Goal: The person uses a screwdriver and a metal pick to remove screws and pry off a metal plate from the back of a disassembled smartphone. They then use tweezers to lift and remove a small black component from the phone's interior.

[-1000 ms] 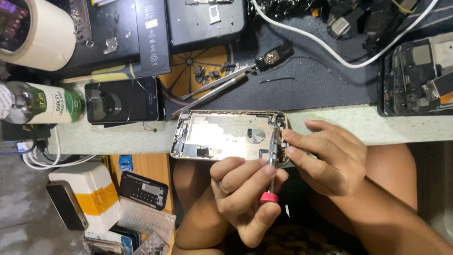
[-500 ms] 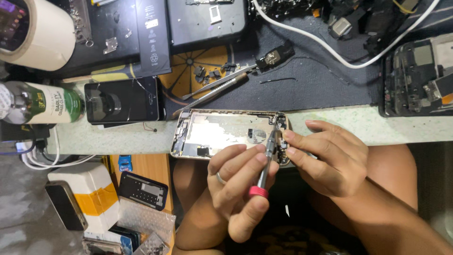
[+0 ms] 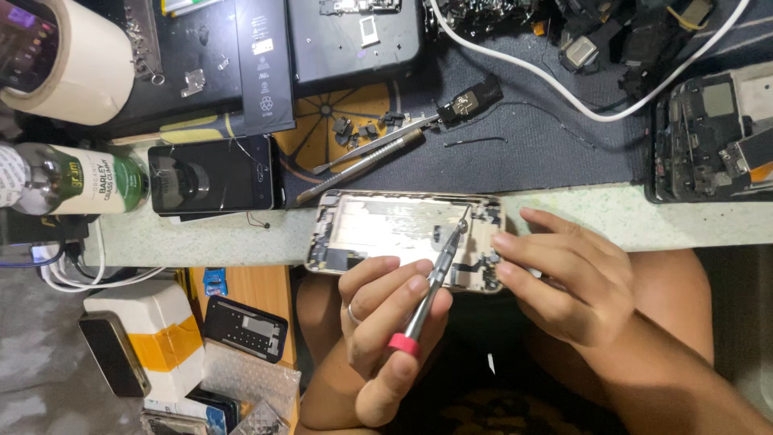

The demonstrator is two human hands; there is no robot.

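An opened phone housing [image 3: 403, 234], silver-edged with its bare inner plate and small parts showing, lies at the near edge of the pale worktop [image 3: 241, 234], partly overhanging toward the person's lap. The left hand [image 3: 386, 322] is curled around a slim screwdriver [image 3: 435, 282] with a red end cap, pinching its shaft between thumb and fingertips; the tool slants up and to the right so that its tip rests inside the housing near the right end. The right hand [image 3: 572, 282] steadies the housing's right end, its fingers pressed together against the rim and its thumb tucked below. Just beyond the housing, on a dark mat [image 3: 523, 137], lie two metal prying tools [image 3: 362, 157] side by side, with small loose parts near them. To the left a black phone with a cracked screen [image 3: 213, 173] lies flat, and beside it a bottle with a green and white label [image 3: 72, 181] lies on its side. A roll of beige tape [image 3: 72, 56] sits at the far left corner, a white cable [image 3: 580, 97] curves across the mat, and another dismantled phone [image 3: 717, 133] lies at the right edge.
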